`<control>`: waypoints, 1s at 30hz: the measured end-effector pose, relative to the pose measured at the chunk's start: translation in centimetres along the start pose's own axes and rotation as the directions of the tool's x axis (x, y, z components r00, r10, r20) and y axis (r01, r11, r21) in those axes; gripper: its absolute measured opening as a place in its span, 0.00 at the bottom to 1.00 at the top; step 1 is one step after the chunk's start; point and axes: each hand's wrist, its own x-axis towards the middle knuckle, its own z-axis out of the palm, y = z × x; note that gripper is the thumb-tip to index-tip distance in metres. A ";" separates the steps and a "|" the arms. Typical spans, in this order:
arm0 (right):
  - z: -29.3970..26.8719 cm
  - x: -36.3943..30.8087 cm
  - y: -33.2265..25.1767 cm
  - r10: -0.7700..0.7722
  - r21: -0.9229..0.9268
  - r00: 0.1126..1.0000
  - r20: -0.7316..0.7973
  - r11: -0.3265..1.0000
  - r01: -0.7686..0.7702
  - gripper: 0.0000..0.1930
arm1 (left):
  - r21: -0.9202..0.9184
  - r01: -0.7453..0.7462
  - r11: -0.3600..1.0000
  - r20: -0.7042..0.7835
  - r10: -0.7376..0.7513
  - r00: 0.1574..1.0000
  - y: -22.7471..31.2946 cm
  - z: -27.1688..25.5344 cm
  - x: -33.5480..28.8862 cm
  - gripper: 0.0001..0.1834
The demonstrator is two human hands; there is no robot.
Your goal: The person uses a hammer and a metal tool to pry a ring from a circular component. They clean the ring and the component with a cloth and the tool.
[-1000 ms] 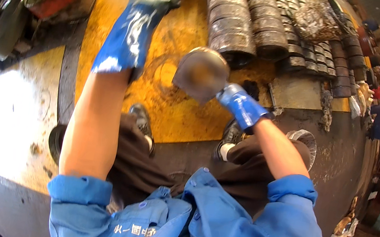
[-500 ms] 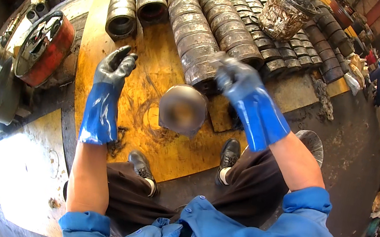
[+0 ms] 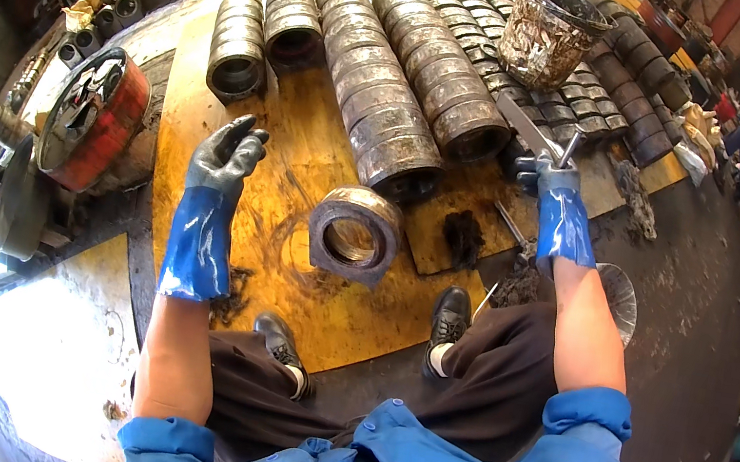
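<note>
Both my hands wear blue gloves with dark, dirty fingers. My right hand point(image 3: 553, 176) is closed around a flat metal blade-like tool point(image 3: 525, 126), which points up and left; a short metal rod point(image 3: 569, 149) also rises from that fist. Whether rod and blade are one piece, I cannot tell. Raised on the left, my left hand point(image 3: 228, 155) has its fingers bent and apart, holding nothing. Between the hands, a thick metal ring point(image 3: 323, 223) with a flat-sided outer edge sits on the yellow board point(image 3: 277, 309). Neither hand touches it.
Rows of similar metal rings point(image 3: 377, 109) lie beyond. A grimy bucket point(image 3: 546, 49) stands on the rows at right. A red round container point(image 3: 117, 122) is at left. Dark rags point(image 3: 463, 238) and a thin metal rod point(image 3: 512, 222) lie near my right foot.
My right hand has moved right, away from the end of the ring row, and the blade-like tool now shows clearly in it. My left hand stays bent and raised; the ring looks sharper.
</note>
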 end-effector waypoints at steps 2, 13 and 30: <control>0.5 0.0 -0.3 -0.082 0.016 0.996 -0.021 0.996 0.082 0.16 | 0.002 0.003 1.000 -0.005 -0.003 1.000 -0.1 -0.1 0.0 0.21; 0.4 1.1 0.5 -0.116 -0.002 0.993 0.016 0.993 0.116 0.14 | 0.063 0.011 0.998 0.048 -0.014 0.999 -1.3 -1.0 0.4 0.21; 3.4 -1.0 -1.3 -0.199 0.012 0.970 0.143 0.980 0.199 0.17 | 0.049 0.034 0.998 0.012 -0.034 0.999 -1.2 -1.0 0.1 0.22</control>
